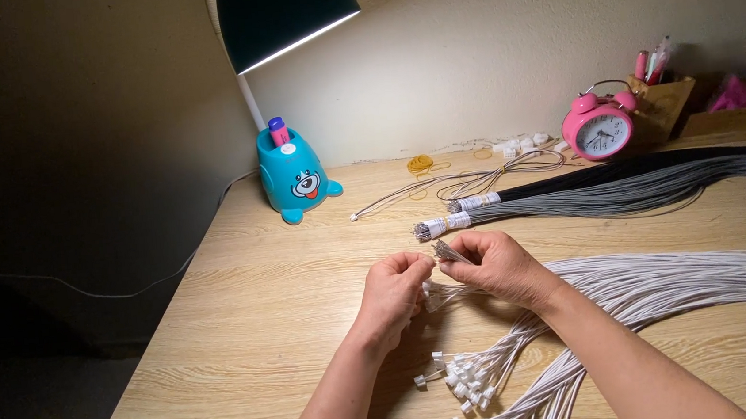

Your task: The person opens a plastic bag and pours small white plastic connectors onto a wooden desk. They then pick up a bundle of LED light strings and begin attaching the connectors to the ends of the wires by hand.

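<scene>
My left hand (394, 289) and my right hand (494, 265) meet above the middle of the wooden desk (259, 334). The right hand pinches a small bunch of thin white wires (447, 251) whose metal tips stick out toward the left hand. The left hand's fingertips are closed at those tips and over a white wire bundle (662, 280) that runs off to the right. Below my hands lie more white wires ending in small white plastic connectors (467, 384).
Bundles of grey wires (603, 203) and black wires (654, 168) lie behind my hands. A blue cartoon pen holder (298, 178) under a desk lamp (282, 13) stands at the back left. A pink alarm clock (599, 128), wooden boxes, rubber bands and loose white connectors (523, 144) line the wall.
</scene>
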